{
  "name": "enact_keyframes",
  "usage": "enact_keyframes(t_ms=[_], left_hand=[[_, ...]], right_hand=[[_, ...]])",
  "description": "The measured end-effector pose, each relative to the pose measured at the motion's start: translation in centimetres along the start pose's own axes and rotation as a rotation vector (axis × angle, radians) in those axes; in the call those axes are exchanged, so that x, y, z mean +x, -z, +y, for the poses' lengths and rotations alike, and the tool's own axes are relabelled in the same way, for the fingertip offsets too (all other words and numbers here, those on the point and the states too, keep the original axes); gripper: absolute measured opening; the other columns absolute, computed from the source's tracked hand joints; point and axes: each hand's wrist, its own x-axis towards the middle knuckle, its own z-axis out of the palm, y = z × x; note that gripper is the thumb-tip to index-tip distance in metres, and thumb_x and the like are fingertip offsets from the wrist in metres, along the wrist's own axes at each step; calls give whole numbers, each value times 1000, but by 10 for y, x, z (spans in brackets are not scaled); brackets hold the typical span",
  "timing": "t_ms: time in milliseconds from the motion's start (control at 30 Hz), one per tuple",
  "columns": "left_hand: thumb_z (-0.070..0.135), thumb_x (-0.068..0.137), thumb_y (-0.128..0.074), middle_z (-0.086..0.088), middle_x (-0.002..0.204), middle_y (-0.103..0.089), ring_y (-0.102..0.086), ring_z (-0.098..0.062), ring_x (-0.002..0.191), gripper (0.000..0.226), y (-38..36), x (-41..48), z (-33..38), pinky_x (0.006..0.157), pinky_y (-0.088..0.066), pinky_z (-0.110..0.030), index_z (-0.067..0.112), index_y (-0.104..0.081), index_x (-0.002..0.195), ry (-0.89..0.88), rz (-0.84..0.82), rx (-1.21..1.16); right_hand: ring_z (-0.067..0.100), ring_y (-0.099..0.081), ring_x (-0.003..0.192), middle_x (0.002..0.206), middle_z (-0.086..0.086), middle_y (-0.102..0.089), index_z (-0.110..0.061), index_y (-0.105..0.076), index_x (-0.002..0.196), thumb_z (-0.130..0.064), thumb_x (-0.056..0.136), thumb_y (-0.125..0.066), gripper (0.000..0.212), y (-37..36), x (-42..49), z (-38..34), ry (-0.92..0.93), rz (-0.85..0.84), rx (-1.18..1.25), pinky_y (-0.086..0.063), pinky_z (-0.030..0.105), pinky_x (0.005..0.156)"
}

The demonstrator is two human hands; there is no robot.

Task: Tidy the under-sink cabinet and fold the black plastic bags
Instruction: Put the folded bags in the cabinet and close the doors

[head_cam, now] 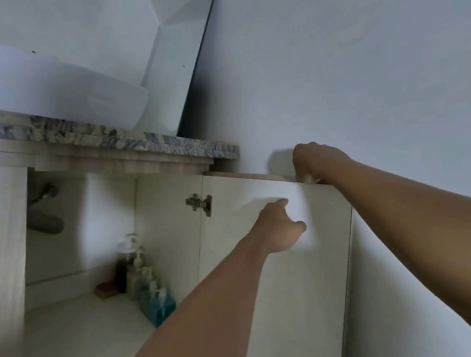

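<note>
The under-sink cabinet stands open, its white right door swung out against the wall. My right hand grips the top edge of that door, fingers curled over it. My left hand is held in front of the door's inner face with loosely curled fingers and holds nothing. Inside, a row of bottles lines the right side wall: a tall pump bottle, pale ones and blue ones at the front. No black plastic bags are in view.
A white basin sits on the marbled countertop above. The drain pipe hangs in the cabinet's upper left. A mirror leans in the corner. The white wall runs close behind the door.
</note>
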Motion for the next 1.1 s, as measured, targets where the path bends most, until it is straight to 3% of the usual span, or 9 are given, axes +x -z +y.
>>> enact_keyframes(t_ms=[167, 300, 400, 500, 600, 667, 767, 967, 1100], left_hand=[[50, 83, -70, 2, 147, -48, -48, -16, 132, 80, 32, -23, 7, 100, -41, -28, 15, -40, 149, -1, 77, -63], [72, 82, -61, 1, 116, -62, -67, -24, 99, 63, 80, -62, 0, 83, -52, -34, 16, -59, 111, -42, 80, -57], [88, 75, -45, 0, 135, -58, -67, -25, 103, 90, 124, -100, -8, 89, -56, -41, 23, -54, 137, 30, 67, -124], [80, 90, -31, -1, 120, -67, -67, -22, 100, 73, 170, -137, -26, 80, -52, -37, 25, -62, 126, 67, 183, -241], [65, 99, -34, -2, 73, -65, -61, -11, 61, 66, 210, -168, -44, 64, -50, -24, 7, -60, 79, 81, 427, -264], [49, 100, -49, 5, 57, -62, -55, -4, 46, 54, 227, -181, -55, 48, -48, -16, 6, -60, 69, 74, 569, -212], [28, 93, -70, -1, 78, -74, -68, -9, 61, 20, 248, -186, -73, 56, -57, -23, 10, -76, 101, 17, 709, -66], [12, 93, -70, -1, 121, -66, -66, -14, 102, 52, 256, -179, -118, 96, -51, -22, 14, -54, 142, 1, 862, 445], [5, 94, -64, -13, 158, -34, -65, -32, 109, 53, 250, -174, -147, 77, -61, -41, 10, -49, 145, 30, 764, 969]], right_hand=[[20, -73, 79, 95, 3, -74, -13, -72, 105, -13, 86, -60, 22, 39, -1, -27, 144, -291, -81, -57, 39, 88], [24, -70, 87, 93, 8, -71, -10, -68, 114, -10, 94, -62, 21, 77, -24, -58, 278, -422, 196, -57, 46, 89], [24, -74, 85, 94, 13, -75, 3, -66, 111, -4, 95, -59, 19, 90, -33, -91, 337, -470, 438, -57, 46, 88], [22, -75, 88, 95, 10, -76, 6, -63, 116, -3, 98, -54, 22, 91, -37, -135, 411, -509, 626, -54, 45, 94], [22, -73, 96, 104, 11, -74, 7, -62, 118, -3, 99, -52, 24, 86, -39, -181, 469, -459, 710, -54, 41, 94], [20, -73, 96, 107, 12, -74, 7, -67, 110, -5, 98, -53, 21, 80, -37, -204, 474, -400, 715, -55, 40, 93], [23, -74, 84, 90, 14, -75, 2, -71, 93, -6, 85, -66, 13, 60, -28, -229, 433, -216, 779, -59, 41, 84], [20, -62, 66, 75, 8, -67, -5, -67, 84, -23, 85, -69, 18, 1, -41, -273, 411, 214, 1117, -49, 30, 58], [23, -57, 117, 144, 4, -45, -18, -51, 138, -17, 95, -57, 43, -47, -71, -309, 532, 302, 1162, -49, 36, 96]])
